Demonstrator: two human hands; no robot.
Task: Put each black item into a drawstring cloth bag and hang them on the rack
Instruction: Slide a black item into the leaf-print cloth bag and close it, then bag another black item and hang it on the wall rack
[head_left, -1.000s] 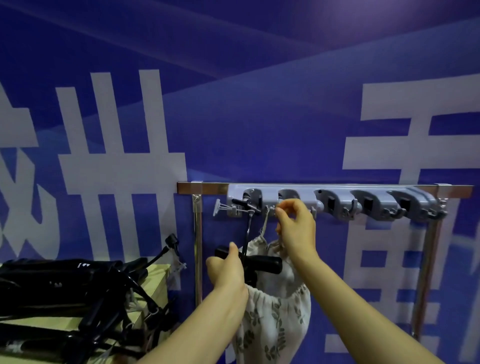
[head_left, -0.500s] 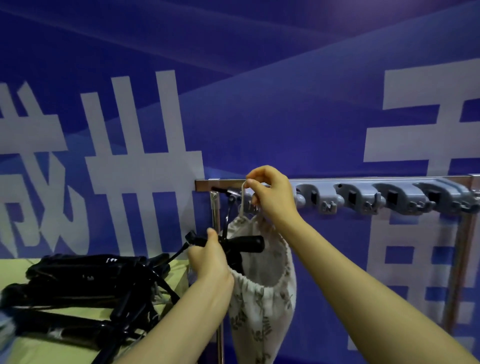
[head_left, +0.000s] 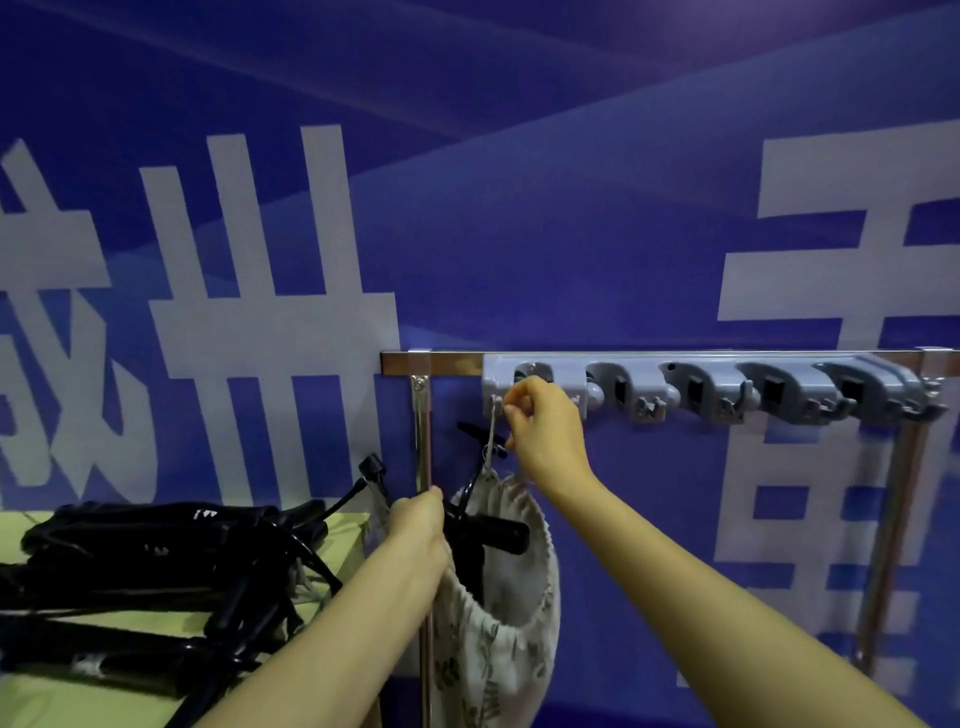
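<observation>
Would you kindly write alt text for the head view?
A right hand pinches the cord of a white floral cloth bag at the leftmost hook of a grey plastic rack, while the left hand grips the black item protruding from it. More black items lie piled at left.

White cloth bag (head_left: 496, 639) with grey leaf print, black items (head_left: 156, 566), grey rack (head_left: 727, 384), blue wall (head_left: 571, 208) with white lettering
</observation>
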